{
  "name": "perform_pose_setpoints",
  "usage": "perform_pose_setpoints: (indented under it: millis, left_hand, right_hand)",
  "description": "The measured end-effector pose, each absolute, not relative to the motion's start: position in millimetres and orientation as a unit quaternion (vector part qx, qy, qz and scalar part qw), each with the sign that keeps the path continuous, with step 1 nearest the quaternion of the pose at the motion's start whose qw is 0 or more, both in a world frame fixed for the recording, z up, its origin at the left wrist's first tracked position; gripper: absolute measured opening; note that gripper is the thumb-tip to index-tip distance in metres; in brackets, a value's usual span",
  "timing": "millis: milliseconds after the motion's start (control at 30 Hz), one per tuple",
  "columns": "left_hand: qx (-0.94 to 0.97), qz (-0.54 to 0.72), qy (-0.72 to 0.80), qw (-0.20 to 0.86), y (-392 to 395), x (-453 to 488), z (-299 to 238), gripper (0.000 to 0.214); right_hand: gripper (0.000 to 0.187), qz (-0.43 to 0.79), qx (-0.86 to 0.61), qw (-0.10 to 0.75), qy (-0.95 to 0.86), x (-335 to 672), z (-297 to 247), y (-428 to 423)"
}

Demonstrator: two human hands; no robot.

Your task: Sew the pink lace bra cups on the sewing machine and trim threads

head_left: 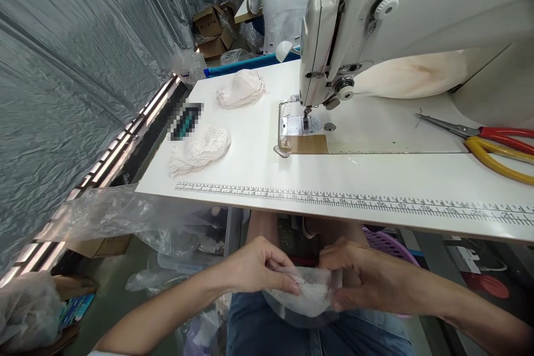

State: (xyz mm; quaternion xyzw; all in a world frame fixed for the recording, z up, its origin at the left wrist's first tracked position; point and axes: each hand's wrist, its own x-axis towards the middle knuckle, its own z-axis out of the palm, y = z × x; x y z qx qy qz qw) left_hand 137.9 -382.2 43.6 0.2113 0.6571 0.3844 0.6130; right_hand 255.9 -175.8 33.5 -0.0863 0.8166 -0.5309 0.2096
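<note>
Over my lap, below the table edge, both hands are on a clear plastic bag (292, 314) with a white lacy fabric piece (315, 292) in it. My left hand (271, 270) is closed, thumb and fingers pinched at the bag's upper left, close to the lace. My right hand (354, 272) grips the bag's right side between thumb and fingers. How much of the lace either hand touches is hidden. On the table lie a white lace stack (200, 150) and a paler pinkish fabric stack (241, 89).
A white sewing machine (323, 50) stands on the white table (250, 161), which has a printed ruler (334, 198) along its front edge. Scissors (479, 136) with red and yellow handles lie at right. Ahead sits a person in a white shirt (283, 5). Plastic sheeting (137, 211) hangs at left.
</note>
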Motion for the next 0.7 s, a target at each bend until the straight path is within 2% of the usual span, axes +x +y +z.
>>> perform_pose_setpoints:
  millis: [100,400,700]
  left_hand:
    - [0.191,0.397,0.652,0.618,-387,137,44,0.03]
    - [0.124,0.412,0.655,0.622,-390,139,49,0.028]
    - [0.123,0.405,0.645,0.637,-398,139,49,0.029]
  right_hand:
    - [0.014,-0.536,-0.079,0.232,0.808,258,37,-176]
    - [0.014,-0.565,-0.04,0.19,0.802,263,34,-187]
    - [0.022,-0.633,-0.117,0.239,0.727,253,19,-187]
